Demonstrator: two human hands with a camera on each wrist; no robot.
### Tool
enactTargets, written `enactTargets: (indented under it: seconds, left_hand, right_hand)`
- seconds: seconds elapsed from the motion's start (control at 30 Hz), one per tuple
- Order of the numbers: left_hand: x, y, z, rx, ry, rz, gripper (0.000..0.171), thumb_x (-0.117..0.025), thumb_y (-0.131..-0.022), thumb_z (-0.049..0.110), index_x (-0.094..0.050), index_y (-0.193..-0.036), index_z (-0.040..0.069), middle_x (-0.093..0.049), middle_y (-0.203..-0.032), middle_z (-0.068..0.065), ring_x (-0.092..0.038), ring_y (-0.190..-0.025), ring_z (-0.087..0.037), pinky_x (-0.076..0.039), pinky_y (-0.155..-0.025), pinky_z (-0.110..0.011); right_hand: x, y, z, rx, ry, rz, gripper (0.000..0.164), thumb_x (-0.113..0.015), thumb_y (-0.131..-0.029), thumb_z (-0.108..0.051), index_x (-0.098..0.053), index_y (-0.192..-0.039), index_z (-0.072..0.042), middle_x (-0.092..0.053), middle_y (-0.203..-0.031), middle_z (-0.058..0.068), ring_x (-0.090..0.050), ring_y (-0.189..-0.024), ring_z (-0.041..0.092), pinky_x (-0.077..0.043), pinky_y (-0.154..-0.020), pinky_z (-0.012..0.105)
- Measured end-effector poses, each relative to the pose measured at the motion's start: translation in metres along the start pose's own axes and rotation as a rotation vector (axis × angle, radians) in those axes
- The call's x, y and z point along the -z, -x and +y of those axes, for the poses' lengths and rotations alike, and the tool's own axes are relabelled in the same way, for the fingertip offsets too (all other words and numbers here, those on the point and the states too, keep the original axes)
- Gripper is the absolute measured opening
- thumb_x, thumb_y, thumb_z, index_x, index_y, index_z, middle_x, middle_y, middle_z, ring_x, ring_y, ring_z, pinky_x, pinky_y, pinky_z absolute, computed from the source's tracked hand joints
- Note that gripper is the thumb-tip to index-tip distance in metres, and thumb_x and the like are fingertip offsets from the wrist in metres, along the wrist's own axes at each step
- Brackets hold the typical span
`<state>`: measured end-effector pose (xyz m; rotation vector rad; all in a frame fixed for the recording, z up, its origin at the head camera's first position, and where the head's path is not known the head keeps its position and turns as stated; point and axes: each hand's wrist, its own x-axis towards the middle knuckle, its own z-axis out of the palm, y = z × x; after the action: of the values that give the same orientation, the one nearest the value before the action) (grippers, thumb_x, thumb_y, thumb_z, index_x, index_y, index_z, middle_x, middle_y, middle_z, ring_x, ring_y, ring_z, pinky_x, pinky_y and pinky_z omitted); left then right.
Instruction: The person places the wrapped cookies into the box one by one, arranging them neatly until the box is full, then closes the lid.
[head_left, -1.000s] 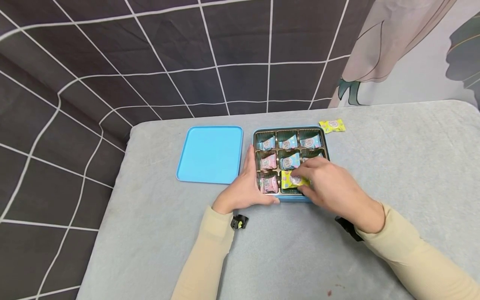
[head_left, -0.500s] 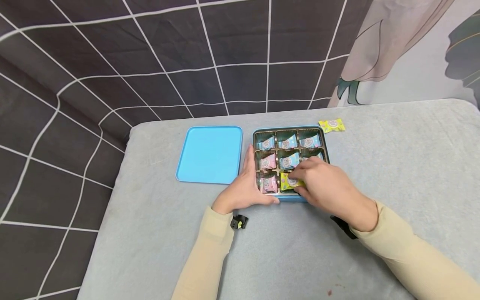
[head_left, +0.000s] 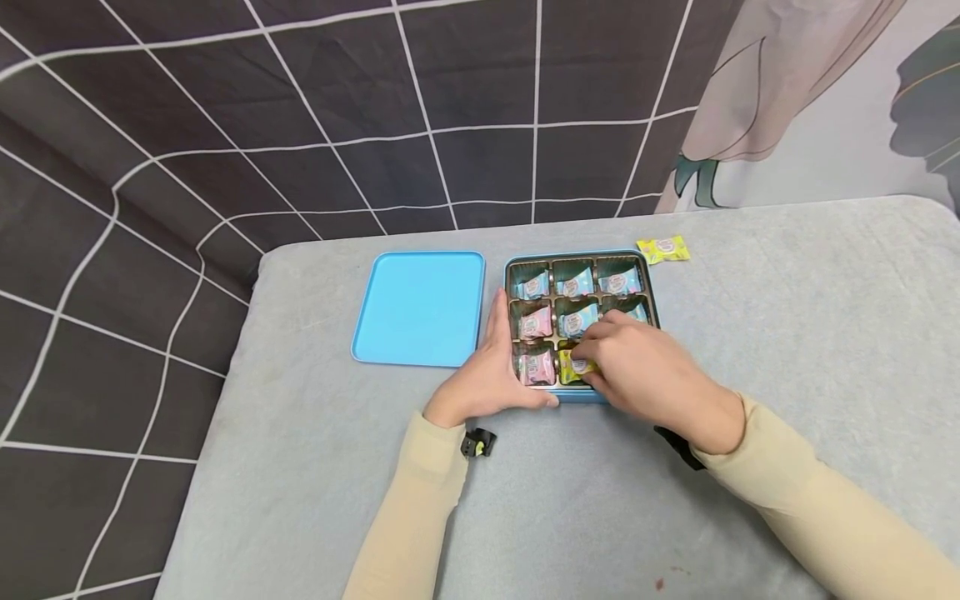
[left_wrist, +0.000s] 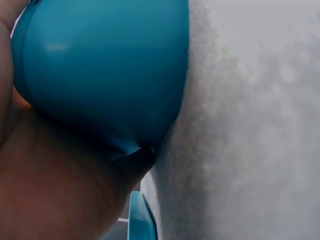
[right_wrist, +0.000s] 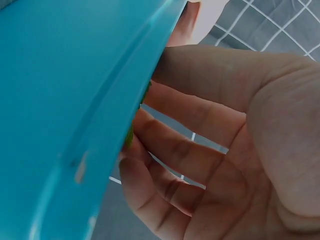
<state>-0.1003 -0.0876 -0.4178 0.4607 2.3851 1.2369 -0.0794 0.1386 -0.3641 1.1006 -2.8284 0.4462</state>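
Observation:
A blue box with a dark tray of nine-pocket layout, three by three, sits on the grey cloth. My left hand lies against its near-left corner, fingers along the left side and thumb along the front wall; the left wrist view shows the palm close to the blue wall. With the fingertips of my right hand I pinch a yellow wrapped candy down in the front middle pocket. The front right pocket is hidden under this hand. Pink candies and blue candies fill other pockets.
Left of the box lies a blue lid. Another yellow wrapped candy rests on the cloth by the box's far right corner. A dark curtain with white grid lines hangs behind the table.
My right hand has moved slightly left and brought the yellow candy with it, now lower in the front middle pocket. The left hand has stayed at the box corner.

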Motion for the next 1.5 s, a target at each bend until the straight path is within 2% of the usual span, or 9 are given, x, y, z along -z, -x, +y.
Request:
enactTargets:
  seconds: [0.43,0.77,0.97,1.17,1.3,1.5]
  left_hand:
    - [0.0007,-0.0008,0.0005,0.001,0.001,-0.002,0.149,-0.092,-0.071,0.035,0.029,-0.155,0.016,0.028,-0.164,-0.005,0.01,-0.151,-0.016,-0.023,-0.119,-0.048]
    - [0.0012,-0.0012,0.0018,0.0,-0.002,-0.001,0.149,-0.092,-0.071,0.036,0.029,-0.155,0.016,0.028,-0.164,-0.005,0.01,-0.151,-0.016,-0.023,-0.119,-0.048]
    - [0.0014,-0.0012,0.0012,-0.003,0.004,-0.002,0.149,-0.092,-0.071,0.036,0.028,-0.155,0.016,0.028,-0.164,-0.005,0.01,-0.151,-0.016,-0.023,-0.119,-0.048]
    - [0.001,-0.0012,0.0008,-0.004,-0.007,0.004,0.15,-0.093,-0.069,0.035,0.028,-0.155,0.014,0.027,-0.164,-0.008,0.008,-0.152,-0.019,-0.021,-0.119,-0.047]
    - [0.0007,-0.0011,0.0005,-0.003,-0.011,0.005,0.151,-0.093,-0.069,0.036,0.028,-0.155,0.014,0.027,-0.164,-0.008,0.008,-0.152,-0.02,-0.022,-0.119,-0.046]
    - [0.0006,-0.0008,0.0,-0.006,0.001,0.002,0.151,-0.093,-0.069,0.035,0.028,-0.155,0.015,0.028,-0.164,-0.007,0.009,-0.151,-0.019,-0.021,-0.119,-0.047]
  right_hand:
    - [-0.0007,-0.0052,0.0018,0.038,0.011,-0.009,0.014,-0.077,-0.074,0.004,-0.074,-0.083,-0.006,-0.071,-0.088,0.006,-0.058,-0.083,0.027,-0.051,-0.078,0.039]
    - [-0.0015,-0.0065,0.0021,0.038,0.035,-0.045,0.015,-0.076,-0.081,0.0,-0.071,-0.075,-0.012,-0.068,-0.082,0.002,-0.054,-0.078,0.024,-0.048,-0.075,0.036]
    - [-0.0028,-0.0062,0.0029,0.071,0.031,-0.059,0.014,-0.076,-0.081,0.003,-0.074,-0.077,-0.01,-0.07,-0.083,0.002,-0.055,-0.078,0.022,-0.047,-0.076,0.034]
    - [-0.0032,-0.0058,0.0032,0.083,0.01,-0.043,0.017,-0.071,-0.08,0.01,-0.076,-0.082,-0.007,-0.072,-0.088,0.004,-0.062,-0.085,0.023,-0.052,-0.08,0.036]
    - [-0.0031,-0.0053,0.003,0.082,0.002,-0.04,0.023,-0.067,-0.079,0.014,-0.075,-0.082,-0.007,-0.072,-0.088,0.004,-0.063,-0.086,0.023,-0.053,-0.082,0.038]
    - [-0.0049,-0.0051,0.0019,0.066,0.003,-0.018,0.026,-0.069,-0.075,0.017,-0.075,-0.085,-0.007,-0.07,-0.085,0.003,-0.063,-0.083,0.022,-0.053,-0.083,0.039]
